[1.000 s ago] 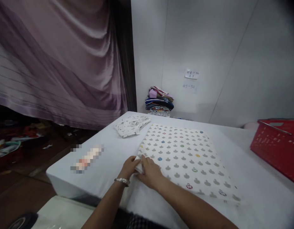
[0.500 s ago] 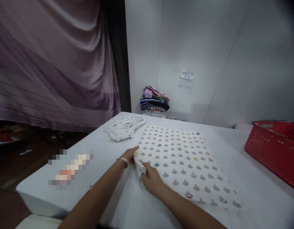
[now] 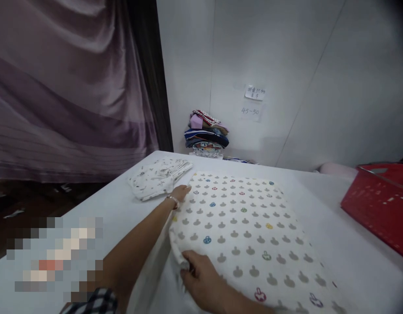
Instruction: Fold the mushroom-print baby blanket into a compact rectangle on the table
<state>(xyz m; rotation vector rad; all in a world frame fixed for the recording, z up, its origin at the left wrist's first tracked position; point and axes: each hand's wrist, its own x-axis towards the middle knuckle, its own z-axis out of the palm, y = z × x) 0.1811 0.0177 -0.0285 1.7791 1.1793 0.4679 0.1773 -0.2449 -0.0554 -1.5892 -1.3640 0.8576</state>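
Observation:
A white cloth printed with grey and coloured mushroom shapes [image 3: 247, 226] lies spread on the white table [image 3: 123, 218]. My left hand [image 3: 181, 192], with a bracelet at the wrist, reaches along the cloth's left edge near its far corner, fingers stretched out and touching it. My right hand [image 3: 201, 279] is at the near left corner, with thumb and fingers closed on the bunched edge of the cloth.
A small folded white printed garment [image 3: 157, 176] lies beyond my left hand. A stack of folded clothes [image 3: 206, 135] sits against the wall. A red basket [image 3: 378, 203] stands at the right. A curtain [image 3: 67, 87] hangs at the left.
My left hand slid along the cloth's left edge away from me toward the far corner. My right hand stayed at the near corner, which now lies lower in view as the camera came closer.

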